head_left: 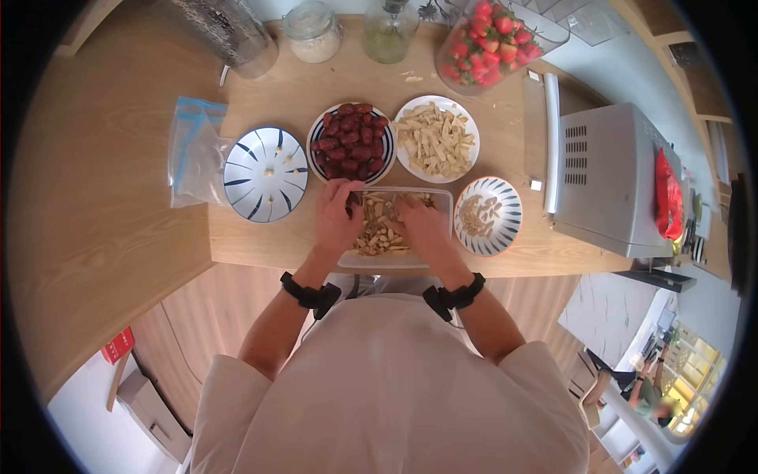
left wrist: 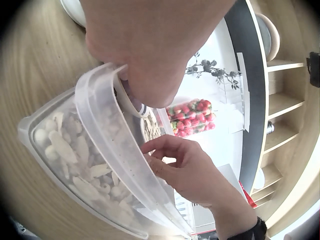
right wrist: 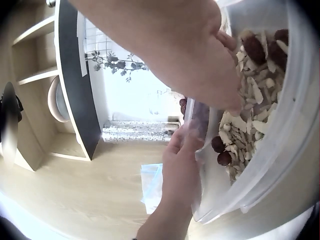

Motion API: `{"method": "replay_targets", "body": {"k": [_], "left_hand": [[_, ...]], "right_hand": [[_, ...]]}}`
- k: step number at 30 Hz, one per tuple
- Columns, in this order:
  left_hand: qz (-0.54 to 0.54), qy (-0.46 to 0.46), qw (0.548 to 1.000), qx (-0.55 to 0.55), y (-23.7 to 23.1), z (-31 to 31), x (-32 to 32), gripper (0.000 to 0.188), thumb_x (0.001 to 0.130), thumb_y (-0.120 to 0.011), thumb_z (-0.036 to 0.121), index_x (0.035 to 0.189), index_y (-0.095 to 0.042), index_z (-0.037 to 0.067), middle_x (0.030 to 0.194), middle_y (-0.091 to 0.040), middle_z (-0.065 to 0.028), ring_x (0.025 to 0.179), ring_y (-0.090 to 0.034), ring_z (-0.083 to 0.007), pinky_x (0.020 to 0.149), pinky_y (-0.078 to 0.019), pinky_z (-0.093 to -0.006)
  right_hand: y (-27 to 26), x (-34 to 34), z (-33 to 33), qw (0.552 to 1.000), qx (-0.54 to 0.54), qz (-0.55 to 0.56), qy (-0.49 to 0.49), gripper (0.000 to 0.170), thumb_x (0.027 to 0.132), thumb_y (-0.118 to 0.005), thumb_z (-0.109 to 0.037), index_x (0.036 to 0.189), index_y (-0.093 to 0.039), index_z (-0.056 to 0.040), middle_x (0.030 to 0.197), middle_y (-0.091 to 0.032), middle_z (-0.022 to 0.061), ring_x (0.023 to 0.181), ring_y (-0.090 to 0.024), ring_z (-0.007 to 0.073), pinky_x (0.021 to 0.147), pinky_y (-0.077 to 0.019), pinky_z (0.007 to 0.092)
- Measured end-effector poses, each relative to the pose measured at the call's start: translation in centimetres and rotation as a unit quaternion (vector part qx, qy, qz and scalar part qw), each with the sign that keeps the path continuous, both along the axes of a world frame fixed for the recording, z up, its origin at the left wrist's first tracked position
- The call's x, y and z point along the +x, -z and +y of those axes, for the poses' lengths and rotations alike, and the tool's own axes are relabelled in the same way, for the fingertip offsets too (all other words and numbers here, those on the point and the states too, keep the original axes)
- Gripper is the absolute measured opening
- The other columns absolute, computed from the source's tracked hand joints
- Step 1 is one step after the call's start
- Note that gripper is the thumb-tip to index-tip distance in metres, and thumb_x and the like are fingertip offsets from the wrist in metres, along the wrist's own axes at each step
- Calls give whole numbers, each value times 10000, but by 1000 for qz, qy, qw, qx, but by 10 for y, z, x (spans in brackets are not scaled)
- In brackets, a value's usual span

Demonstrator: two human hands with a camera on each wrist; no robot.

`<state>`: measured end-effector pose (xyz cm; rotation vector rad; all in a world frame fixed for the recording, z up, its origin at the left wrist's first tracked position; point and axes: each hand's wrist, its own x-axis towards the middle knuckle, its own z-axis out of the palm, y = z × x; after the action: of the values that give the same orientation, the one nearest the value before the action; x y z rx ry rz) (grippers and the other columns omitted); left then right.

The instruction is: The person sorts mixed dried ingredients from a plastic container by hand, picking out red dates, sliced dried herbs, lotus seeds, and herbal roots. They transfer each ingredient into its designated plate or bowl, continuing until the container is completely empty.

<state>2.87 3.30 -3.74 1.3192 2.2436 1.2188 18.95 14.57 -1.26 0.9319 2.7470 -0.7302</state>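
A clear plastic container (head_left: pixel 385 264) at the counter's front edge holds pale dried slices (right wrist: pixel 257 92), small round pale pieces and a few dark red dates (right wrist: pixel 224 158). My left hand (head_left: pixel 338 217) grips its left side near the far corner. My right hand (head_left: pixel 424 229) reaches over the right side with fingers down among the slices. From the left wrist view, the right hand's fingers (left wrist: pixel 167 145) look bent, their tips hidden behind the container wall. I cannot tell whether they pinch anything.
Beyond the container stand a bowl of red dates (head_left: pixel 351 142) and a plate of pale strips (head_left: pixel 437 138). A plate with few crumbs (head_left: pixel 265 175) and a zip bag (head_left: pixel 193 158) lie left. To the right are a small striped bowl (head_left: pixel 505 209) and a grey appliance (head_left: pixel 604 174). Strawberries (head_left: pixel 489 47) stand behind.
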Motion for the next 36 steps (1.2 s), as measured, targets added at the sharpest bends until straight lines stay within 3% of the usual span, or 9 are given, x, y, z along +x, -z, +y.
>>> {"method": "replay_targets", "body": {"k": [3,7,12,16,19,27,31,33,36], "left_hand": [[-2,-3,1000,-1,1,0,1,375,771,-584,-49,1121,-632,79,1106,-580,-153,1056,-564,-370,912,-468,-421],[4,-2,1000,3,3,0,0,377,770,-585,-50,1121,-632,79,1104,-581,-152,1058,-564,-370,913,-467,-424],[6,-1,1000,2,2,0,0,379,763,-588,-50,1118,-631,77,1101,-579,-150,1050,-564,-368,914,-467,-428],[-5,-3,1000,18,6,0,0,395,747,-590,-9,1121,-636,112,1082,-575,-111,1025,-549,-345,906,-441,-446],[-6,-7,1000,7,5,0,1,395,748,-590,-5,1123,-636,113,1085,-573,-109,1034,-545,-341,917,-436,-452],[-8,-4,1000,-6,2,0,1,379,763,-596,-38,1123,-633,75,1102,-575,-148,1041,-562,-366,903,-466,-428],[3,1,1000,2,3,0,-1,384,758,-597,-44,1122,-631,73,1100,-575,-150,1041,-562,-369,906,-464,-430],[4,2,1000,7,2,0,-1,386,756,-594,-46,1122,-630,72,1098,-574,-150,1048,-559,-368,915,-460,-432],[4,0,1000,1,0,0,0,389,753,-593,-47,1122,-630,70,1096,-574,-149,1057,-555,-365,923,-454,-433]], "right_hand": [[7,-4,-3,997,-32,42,-62,266,852,-692,-236,1038,-651,-51,1024,-663,127,870,-702,330,691,-560,455],[15,-16,-15,998,-23,23,-62,323,836,-708,-221,1092,-623,-43,1051,-659,144,900,-697,342,715,-559,460],[20,-31,-24,999,-20,0,-33,574,763,-793,-258,1225,-535,-36,1065,-667,161,912,-702,350,747,-559,461],[21,-38,-26,996,-40,-7,-75,575,767,-797,-298,1217,-547,-40,1028,-683,154,899,-706,352,751,-561,460],[17,-41,-27,989,-52,-76,-116,571,779,-787,-309,1221,-545,-39,982,-695,150,876,-709,350,754,-560,463],[22,-26,-17,985,-126,-3,-115,269,839,-718,-260,1073,-693,-129,928,-693,149,924,-678,347,783,-556,462],[25,-19,-13,986,-132,-20,-101,226,859,-690,-246,1056,-693,-136,913,-690,140,920,-674,347,773,-546,457],[25,-10,-8,983,-150,72,-81,209,873,-672,-257,1035,-695,-128,897,-689,137,888,-672,349,755,-529,462],[21,-4,-3,986,-147,70,-47,200,878,-665,-249,1013,-690,-103,880,-690,139,867,-666,359,731,-510,475]]}}
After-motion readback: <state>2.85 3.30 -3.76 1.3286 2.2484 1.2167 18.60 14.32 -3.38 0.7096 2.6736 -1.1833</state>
